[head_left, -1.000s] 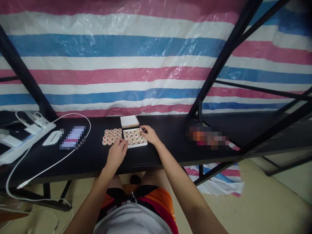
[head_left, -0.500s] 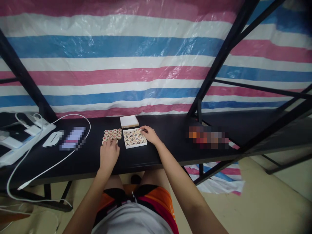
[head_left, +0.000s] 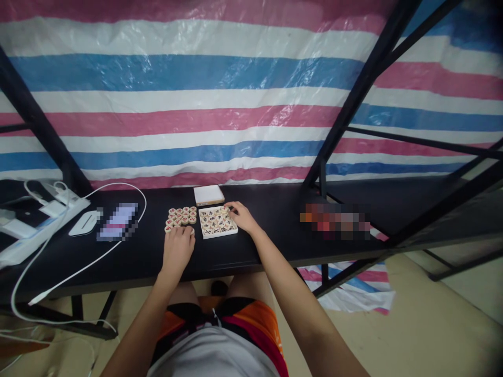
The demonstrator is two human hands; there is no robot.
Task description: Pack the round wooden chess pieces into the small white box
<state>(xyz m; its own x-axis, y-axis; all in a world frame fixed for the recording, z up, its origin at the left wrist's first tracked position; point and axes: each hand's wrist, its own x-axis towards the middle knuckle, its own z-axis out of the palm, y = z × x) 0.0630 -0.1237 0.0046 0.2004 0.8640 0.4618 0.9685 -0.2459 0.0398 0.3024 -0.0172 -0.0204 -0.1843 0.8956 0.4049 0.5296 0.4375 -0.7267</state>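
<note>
Red-marked Chinese chess pieces (head_left: 182,214) stand in rows on the black tabletop. My left hand (head_left: 178,247) is at their near edge, fingers together and curled down against the front row, partly covering it. To the right, a shallow white box (head_left: 218,234) holds several dark-marked pieces (head_left: 214,221) laid side by side. At the box's far right corner, my right hand (head_left: 241,217) has its thumb and fingers closed on a red-marked Chinese chess piece (head_left: 224,209). The undersides of both hands are hidden.
A white box lid (head_left: 208,195) lies behind the open box. On the left are a blurred phone (head_left: 118,222), a white device (head_left: 84,223), a white cable (head_left: 146,201) and a power strip (head_left: 43,228). A blurred colourful item (head_left: 334,220) sits right, near a black metal frame post (head_left: 348,99).
My left hand has drawn slightly back toward me, showing more of the front row of red-marked pieces. My right hand stays almost in place at the box corner.
</note>
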